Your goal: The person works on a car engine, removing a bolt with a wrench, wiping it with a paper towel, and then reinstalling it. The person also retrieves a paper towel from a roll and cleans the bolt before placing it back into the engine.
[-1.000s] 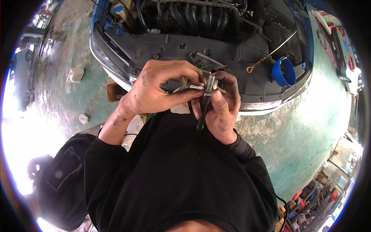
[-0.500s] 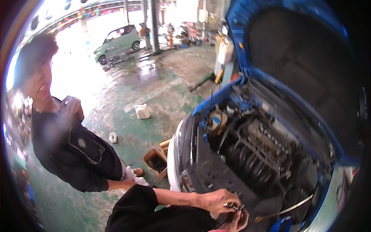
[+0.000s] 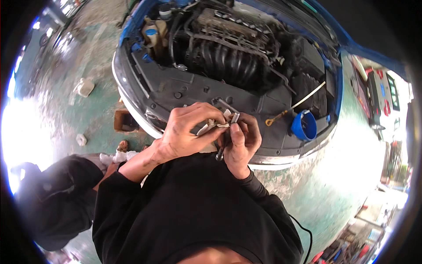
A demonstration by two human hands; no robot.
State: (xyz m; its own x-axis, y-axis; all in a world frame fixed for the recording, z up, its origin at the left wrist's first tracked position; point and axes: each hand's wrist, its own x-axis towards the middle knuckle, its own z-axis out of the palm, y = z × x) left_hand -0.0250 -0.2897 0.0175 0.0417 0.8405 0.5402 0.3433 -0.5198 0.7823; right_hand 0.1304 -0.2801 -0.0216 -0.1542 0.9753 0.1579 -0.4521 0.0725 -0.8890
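In front of my chest, over the car's front edge, both my hands meet. My left hand is closed, with a crumpled whitish scrap of paper or cloth between thumb and fingers. My right hand is wrapped round a slim metal part; its silvery end sticks up beside the thumb. A dark rod-like end shows below the same fingers. My fingertips touch around these pieces, and their exact kind is partly hidden. Beyond the hands lies the black cover panel of the engine bay.
The exposed engine lies ahead under the raised blue hood. Right of my hands are a yellow-ringed dipstick and a blue funnel-like cup. At left, a person in dark clothes is close by; a brown box and white jug stand on the floor.
My view has swung down and to the right, from the person and workshop to my hands and the engine bay. Both hands stay together, holding small pieces.
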